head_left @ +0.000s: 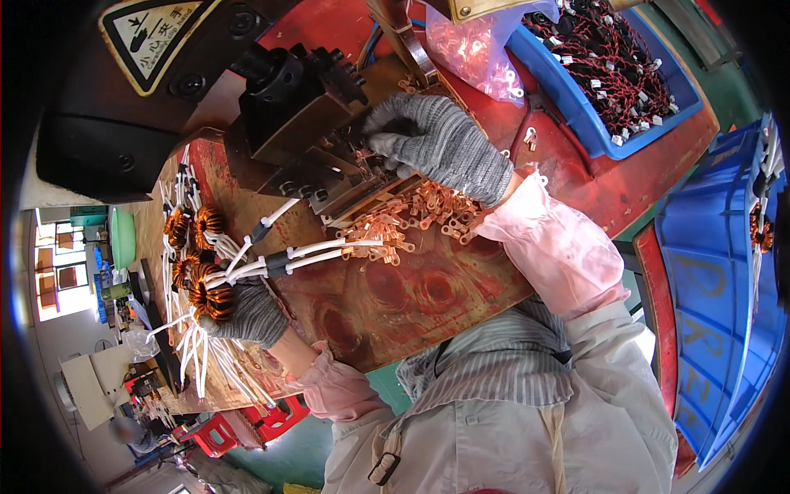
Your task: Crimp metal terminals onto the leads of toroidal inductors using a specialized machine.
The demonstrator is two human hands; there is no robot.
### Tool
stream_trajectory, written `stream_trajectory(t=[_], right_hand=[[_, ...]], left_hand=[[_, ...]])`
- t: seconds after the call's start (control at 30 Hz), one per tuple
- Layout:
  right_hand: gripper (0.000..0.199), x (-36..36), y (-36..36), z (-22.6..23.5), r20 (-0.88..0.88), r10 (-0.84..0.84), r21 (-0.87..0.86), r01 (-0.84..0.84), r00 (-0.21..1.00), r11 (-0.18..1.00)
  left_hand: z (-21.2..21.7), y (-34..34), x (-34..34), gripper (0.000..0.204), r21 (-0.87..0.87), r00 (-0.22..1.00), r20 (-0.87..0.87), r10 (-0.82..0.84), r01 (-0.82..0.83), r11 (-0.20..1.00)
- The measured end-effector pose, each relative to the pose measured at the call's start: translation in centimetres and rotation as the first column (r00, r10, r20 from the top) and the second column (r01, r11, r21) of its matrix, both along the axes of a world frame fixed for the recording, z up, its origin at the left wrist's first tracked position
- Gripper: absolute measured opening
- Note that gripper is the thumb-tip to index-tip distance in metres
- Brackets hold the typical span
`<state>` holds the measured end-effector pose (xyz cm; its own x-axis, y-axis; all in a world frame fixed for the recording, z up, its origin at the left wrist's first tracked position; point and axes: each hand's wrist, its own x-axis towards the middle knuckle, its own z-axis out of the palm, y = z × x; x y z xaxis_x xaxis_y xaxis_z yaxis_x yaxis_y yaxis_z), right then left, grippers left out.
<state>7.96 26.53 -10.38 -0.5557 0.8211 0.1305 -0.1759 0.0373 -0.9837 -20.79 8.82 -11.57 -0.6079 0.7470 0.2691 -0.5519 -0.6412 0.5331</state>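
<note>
My left hand (pixel 252 314), in a grey knitted glove, is closed around a copper-wound ring coil (pixel 212 298) at the left of the bench. White-sleeved leads (pixel 317 249) with black sleeving run from the coil toward the press and over loose copper ring terminals (pixel 428 210). More wound coils (pixel 209 227) with white leads lie just beyond this hand. My right hand (pixel 440 142), gloved alike, reaches to the tooling of a black press (pixel 309 123). Its fingers are curled in beside the die; what they pinch, if anything, is hidden.
A bag of terminals (pixel 477 49) and a blue tray (pixel 613 148) of red-and-black wires with white connectors stand at the back right. Red-handled pliers (pixel 568 136) lie before the tray. A blue crate (pixel 708 288) stands at right. A person (pixel 136 435) is at far left.
</note>
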Motion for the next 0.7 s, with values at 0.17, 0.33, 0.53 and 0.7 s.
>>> stream_trajectory(t=[0.17,0.33,0.53,0.7], right_hand=[[0.018,-0.1,-0.3,0.5,-0.012,-0.013,-0.088,0.012,1.000,0.996],[0.023,-0.2,0.6,-1.4,0.061,-0.196,0.208,0.180,0.979,0.961],[0.020,0.9,0.0,-0.2,-0.025,-0.281,-0.028,0.280,0.959,0.960],[0.017,1.2,-0.3,-0.3,-0.065,-0.292,0.019,0.294,0.954,0.956]], left_hand=[[0.3,-0.2,0.1,0.058,0.005,1.000,-0.022,-0.006,0.006,1.000],[0.3,0.1,0.4,0.060,-0.013,1.000,-0.020,0.017,-0.017,1.000],[0.1,0.0,0.2,0.060,-0.027,0.999,-0.029,0.018,-0.018,0.999],[-0.2,-0.1,0.0,0.057,0.000,0.996,0.017,0.088,-0.088,0.996]])
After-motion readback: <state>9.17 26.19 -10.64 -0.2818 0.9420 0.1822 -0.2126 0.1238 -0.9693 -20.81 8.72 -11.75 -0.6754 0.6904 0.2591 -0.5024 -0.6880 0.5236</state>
